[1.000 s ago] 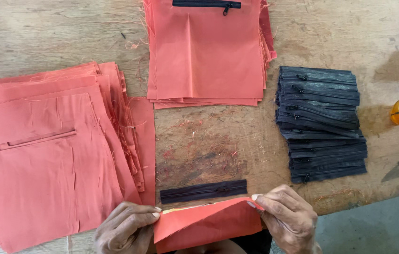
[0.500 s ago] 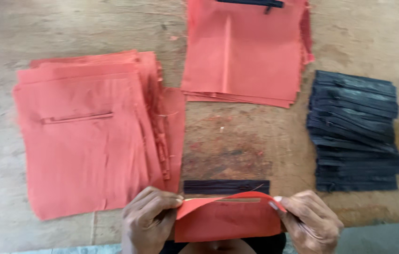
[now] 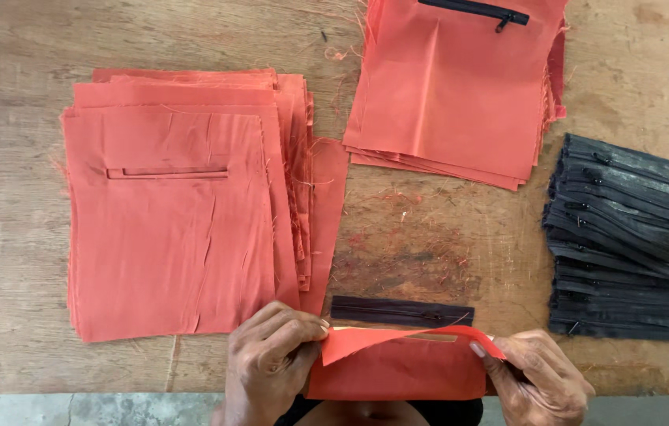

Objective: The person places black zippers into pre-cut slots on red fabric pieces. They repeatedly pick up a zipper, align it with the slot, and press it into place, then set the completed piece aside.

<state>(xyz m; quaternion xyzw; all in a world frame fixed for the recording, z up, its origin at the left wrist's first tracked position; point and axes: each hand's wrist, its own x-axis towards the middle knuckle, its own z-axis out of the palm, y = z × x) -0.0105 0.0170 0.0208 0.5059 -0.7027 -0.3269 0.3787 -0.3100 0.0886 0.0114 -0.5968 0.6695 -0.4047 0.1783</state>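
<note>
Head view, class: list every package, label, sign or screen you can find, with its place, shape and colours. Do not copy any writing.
None: no package, label, sign or screen shows.
The wooden table carries only sewing pieces.
Orange fabric piece: near edge, pinched by the left hand and right hand.
Single black zipper: just beyond it.
Stack of black zippers: right.
Orange fabric stacks: left and top centre.

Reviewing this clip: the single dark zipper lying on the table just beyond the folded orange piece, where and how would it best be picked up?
The dark zipper lies flat, crosswise and bare on the wooden table, just past the orange fabric piece pinched by the left hand and right hand. Probably best: pinch one short end across the narrow tape from above, likely the right end, which lies clear of the fabric stack.
</note>
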